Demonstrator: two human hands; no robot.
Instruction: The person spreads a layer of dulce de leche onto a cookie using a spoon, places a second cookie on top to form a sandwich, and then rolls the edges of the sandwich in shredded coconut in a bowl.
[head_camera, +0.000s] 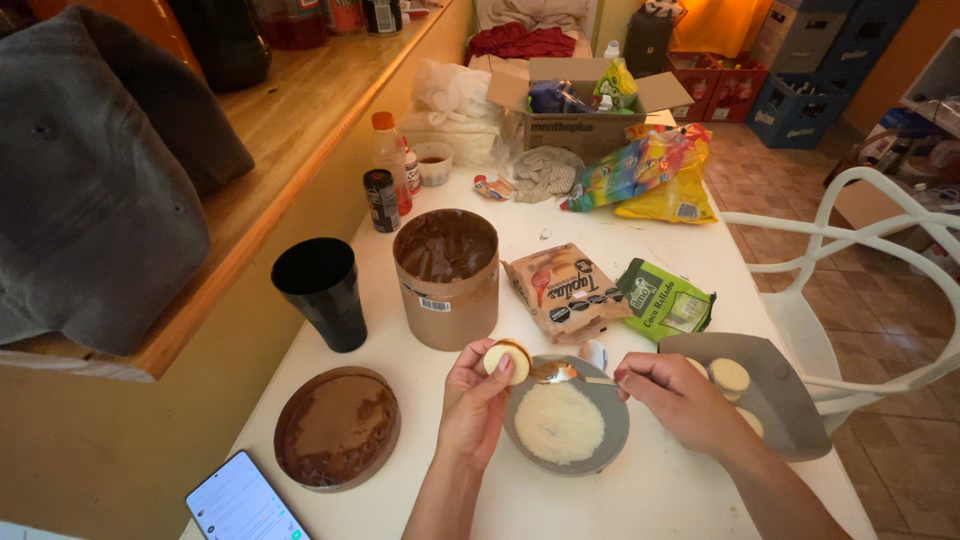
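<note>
Centrally, grey bowl (white shredded coconut), brown-spread tub.

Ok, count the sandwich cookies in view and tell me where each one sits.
4 at least. One sandwich cookie is in the left hand; three show on the grey tray: one plain, two partly behind the right hand, which may hide more.

On my desk a black cup stands left of the brown tub of dark spread, its lid lying nearer me beside a lit phone. Further back sit a tan snack packet, a green packet, bright bags, an open cardboard box and a white chair.
</note>
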